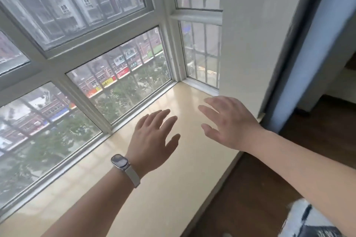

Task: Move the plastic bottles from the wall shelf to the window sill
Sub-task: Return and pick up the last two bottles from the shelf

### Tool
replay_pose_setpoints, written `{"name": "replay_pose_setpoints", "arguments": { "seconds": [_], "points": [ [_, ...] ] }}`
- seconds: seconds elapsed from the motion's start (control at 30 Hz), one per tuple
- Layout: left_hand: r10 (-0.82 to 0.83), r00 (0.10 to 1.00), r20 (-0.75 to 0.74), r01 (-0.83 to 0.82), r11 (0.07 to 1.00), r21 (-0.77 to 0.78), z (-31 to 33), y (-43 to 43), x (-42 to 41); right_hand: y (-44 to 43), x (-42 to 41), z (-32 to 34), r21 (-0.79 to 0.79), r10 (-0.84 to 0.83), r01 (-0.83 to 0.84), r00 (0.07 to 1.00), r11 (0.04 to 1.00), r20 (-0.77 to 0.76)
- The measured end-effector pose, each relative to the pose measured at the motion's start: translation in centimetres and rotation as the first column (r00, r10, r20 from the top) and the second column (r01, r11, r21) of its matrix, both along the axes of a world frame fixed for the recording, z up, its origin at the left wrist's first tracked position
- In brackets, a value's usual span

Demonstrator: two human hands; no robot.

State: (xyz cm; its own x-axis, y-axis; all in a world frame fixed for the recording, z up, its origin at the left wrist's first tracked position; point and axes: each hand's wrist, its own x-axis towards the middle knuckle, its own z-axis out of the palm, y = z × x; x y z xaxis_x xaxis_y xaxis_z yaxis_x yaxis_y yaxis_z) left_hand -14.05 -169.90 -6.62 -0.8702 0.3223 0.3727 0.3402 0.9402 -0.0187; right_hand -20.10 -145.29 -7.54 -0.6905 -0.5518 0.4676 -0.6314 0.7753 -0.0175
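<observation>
Both hands, left (152, 140) and right (231, 125), hover with fingers (209, 110) spread, holding nothing. The sill (154, 198) below is glossy cream, smooth, long.

I have a single view, from the head-worn wide-angle camera, which looks forward and steeply down from above onto the window sill (154, 188), with the lens pointed toward the corner where the window (119, 75) meets the white wall (250, 34). The camera sits close enough that both forearms enter from the bottom edge, with the left hand (152, 140) and right hand (231, 123) near frame centre. No second view is supplied, so I have no shared region to report; straight frame lines bow visibly toward the edges.
</observation>
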Motion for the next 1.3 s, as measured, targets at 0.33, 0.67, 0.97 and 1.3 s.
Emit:
{"name": "replay_pose_setpoints", "arguments": {
  "seconds": [0.33,0.67,0.97,1.3],
  "points": [
    [-0.308,0.951,0.005,0.308,0.951,-0.032,0.8,14.1,-9.3,14.4,-0.8,0.9,0.013,-0.289,0.289,0.956,0.957,0.050],
    [-0.616,0.777,-0.131,0.619,0.785,-0.019,0.8,28.0,-14.7,26.7,2.3,2.3,0.019,-0.622,0.622,0.780,0.783,0.066],
    [-0.764,0.631,-0.135,0.767,0.641,-0.040,0.4,37.5,-21.9,32.7,0.8,3.1,0.099,-0.804,0.799,0.583,0.593,0.113],
    [-0.829,0.545,-0.125,0.836,0.549,0.000,-0.5,47.1,-33.7,38.3,-8.8,4.0,0.243,-0.894,0.861,0.417,0.447,0.164]
  ]
}}
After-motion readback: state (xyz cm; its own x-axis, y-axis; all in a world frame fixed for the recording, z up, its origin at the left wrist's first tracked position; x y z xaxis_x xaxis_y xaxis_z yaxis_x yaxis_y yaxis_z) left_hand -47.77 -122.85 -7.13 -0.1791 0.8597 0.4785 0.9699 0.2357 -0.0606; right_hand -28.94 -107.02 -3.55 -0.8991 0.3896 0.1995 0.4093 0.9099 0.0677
